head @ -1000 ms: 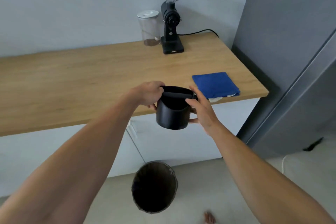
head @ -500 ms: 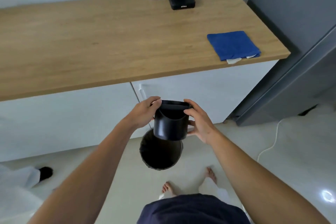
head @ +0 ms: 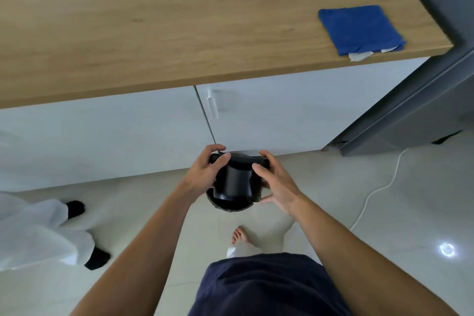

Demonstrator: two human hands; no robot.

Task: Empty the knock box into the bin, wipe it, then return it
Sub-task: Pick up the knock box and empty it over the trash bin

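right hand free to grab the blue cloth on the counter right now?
Probably not. The right hand and left hand both grip the knock box down over the bin. The blue cloth lies unobstructed on the counter, well above.

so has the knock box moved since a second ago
Yes. The knock box has come down from the countertop edge level to just above the bin.
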